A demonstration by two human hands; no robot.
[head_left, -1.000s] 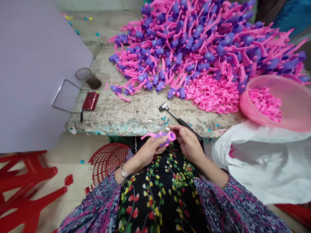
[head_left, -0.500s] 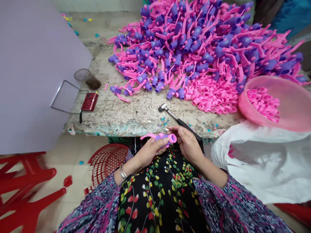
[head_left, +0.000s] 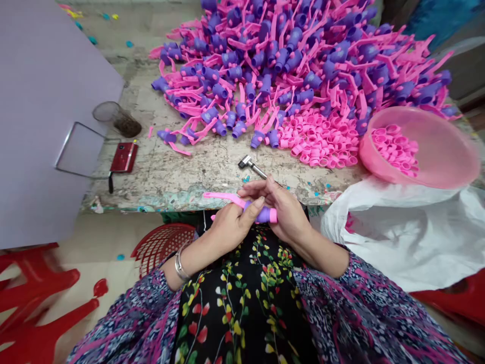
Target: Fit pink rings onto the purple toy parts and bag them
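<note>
1. One worn, paint-flecked worktable [head_left: 182, 177] stretches before you, carrying one big heap of purple-and-pink plastic parts [head_left: 265, 55] — far too many to count.
2. Your left hand [head_left: 225, 230] grips one such part [head_left: 262, 215], held above your lap at the table's near edge, its pink lever [head_left: 223, 196] pointing left.
3. Your right hand [head_left: 290, 215] is loosely opened, fingers extended behind that part, palm at its ringed end.
4. One hammer [head_left: 254, 167] lies just beyond your right hand, handle mostly hidden.
5. Pink rings [head_left: 322, 139], uncountable, form one pile; more fill part of one pink bowl [head_left: 450, 146], near one white sack [head_left: 417, 247].
6. Leftward — one glass tumbler [head_left: 117, 120], one red handheld device [head_left: 124, 157].
</note>
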